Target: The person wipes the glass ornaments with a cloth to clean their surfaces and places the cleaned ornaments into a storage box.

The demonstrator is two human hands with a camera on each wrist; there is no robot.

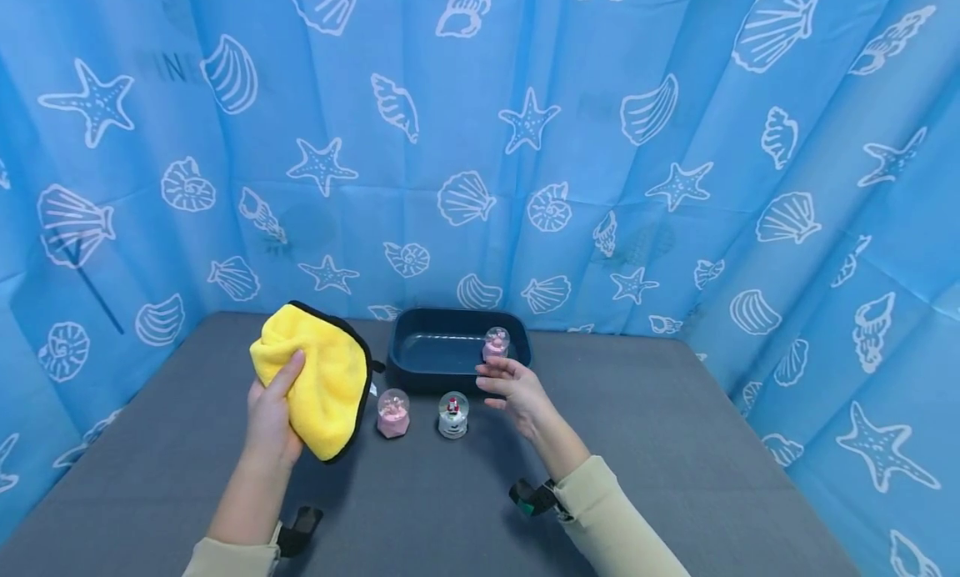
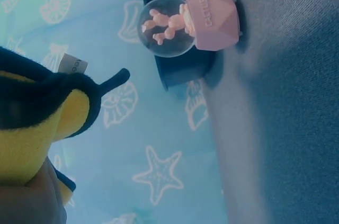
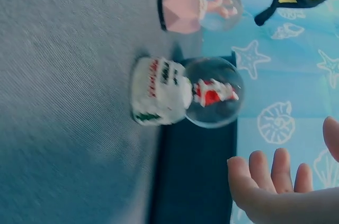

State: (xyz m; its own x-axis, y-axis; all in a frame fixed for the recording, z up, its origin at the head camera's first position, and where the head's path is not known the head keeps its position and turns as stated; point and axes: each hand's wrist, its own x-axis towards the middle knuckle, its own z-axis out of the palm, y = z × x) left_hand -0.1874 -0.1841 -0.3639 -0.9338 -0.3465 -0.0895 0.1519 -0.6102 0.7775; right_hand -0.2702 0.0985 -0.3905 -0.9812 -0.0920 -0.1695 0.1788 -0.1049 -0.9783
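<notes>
My left hand point(image 1: 273, 414) grips a folded yellow cloth point(image 1: 330, 377) with black edging, held up left of the snow globes. In the left wrist view the cloth point(image 2: 26, 150) shows a black loop and a small tag. My right hand point(image 1: 517, 393) is at the front right of a dark blue tray point(image 1: 420, 381), its fingers loosely bent and holding nothing. Close beyond its fingertips, a pink snow globe point(image 1: 496, 343) sits inside the tray. Upright in front of the tray stand a pink-based snow globe point(image 1: 393, 414) and a white-based one point(image 1: 453, 416) with a red-and-white figure inside.
Everything stands on a grey cloth-covered table point(image 1: 420, 510). A blue curtain point(image 1: 465, 143) printed with white shells and starfish hangs behind it and along both sides. Dark straps point(image 1: 536, 498) with small devices are on both wrists.
</notes>
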